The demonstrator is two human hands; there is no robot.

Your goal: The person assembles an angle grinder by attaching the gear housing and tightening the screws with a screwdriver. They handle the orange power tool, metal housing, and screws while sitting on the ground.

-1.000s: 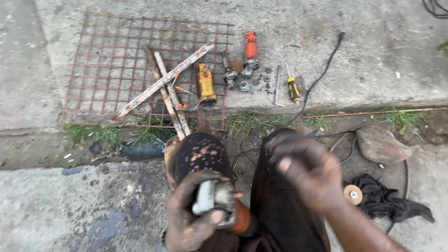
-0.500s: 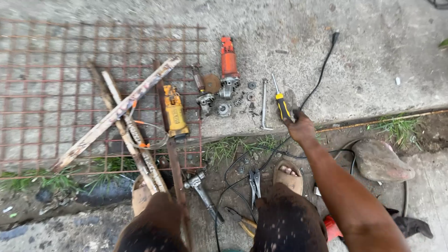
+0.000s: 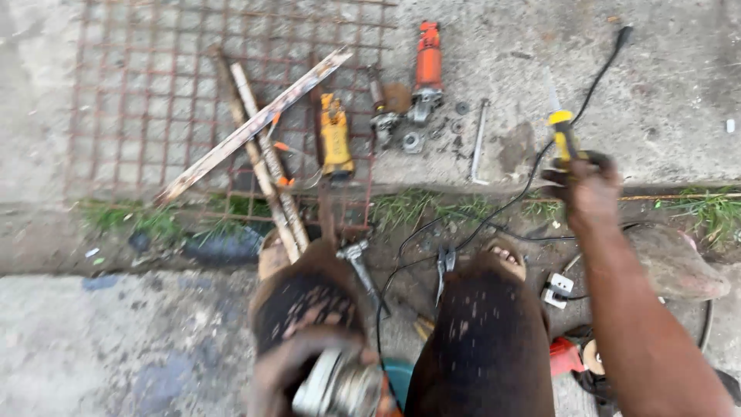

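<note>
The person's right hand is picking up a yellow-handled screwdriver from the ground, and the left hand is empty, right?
Not quite. The left hand is not empty: in the head view it grips a round metal tool head, probably a grinder, over the knee. The right hand is indeed closed on the yellow-handled screwdriver at the concrete.

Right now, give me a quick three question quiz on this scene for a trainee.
1. True or false: the right hand grips a yellow-handled screwdriver.
2. What does the left hand hold? A) a grey metal power tool head B) a hammer C) a brush
3. Fill in: the orange power tool lies on the ______ ground, beside the rusty wire mesh.

Key: 1 true; 2 A, the metal tool head sits low at the left knee; 3 concrete.
</note>
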